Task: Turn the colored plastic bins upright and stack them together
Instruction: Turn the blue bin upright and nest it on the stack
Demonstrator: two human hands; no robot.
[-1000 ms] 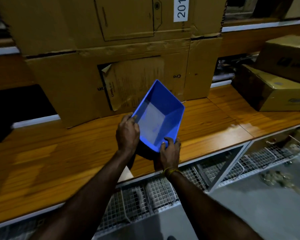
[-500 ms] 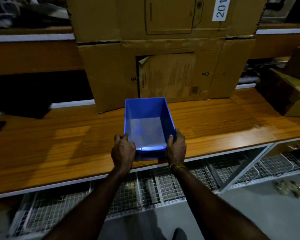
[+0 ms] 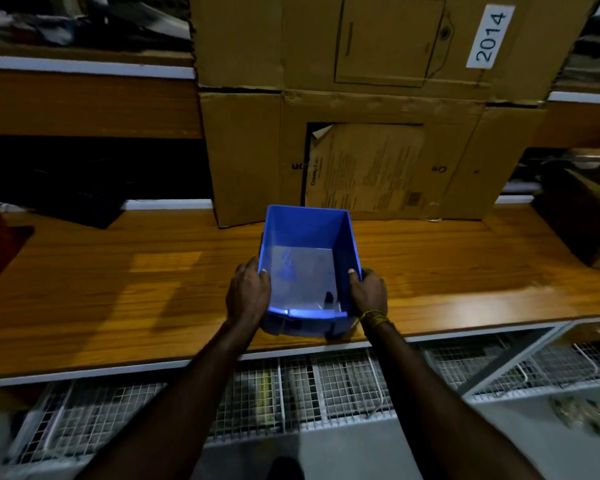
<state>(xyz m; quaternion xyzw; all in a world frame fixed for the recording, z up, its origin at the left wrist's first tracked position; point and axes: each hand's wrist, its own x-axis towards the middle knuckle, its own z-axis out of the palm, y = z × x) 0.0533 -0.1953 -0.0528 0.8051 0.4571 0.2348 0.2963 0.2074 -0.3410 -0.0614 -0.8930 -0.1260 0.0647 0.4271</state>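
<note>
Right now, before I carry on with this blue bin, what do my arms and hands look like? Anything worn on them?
Both forearms are bare, with no sleeves in view and no gloves. The left hand carries nothing on its wrist that shows. The right hand has a yellow thread band wound several times round the wrist, with loose strands. No rings or watch can be made out.

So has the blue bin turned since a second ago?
Yes. The blue bin has swung from tilted to level and square to the cardboard box behind, opening upward.
</note>
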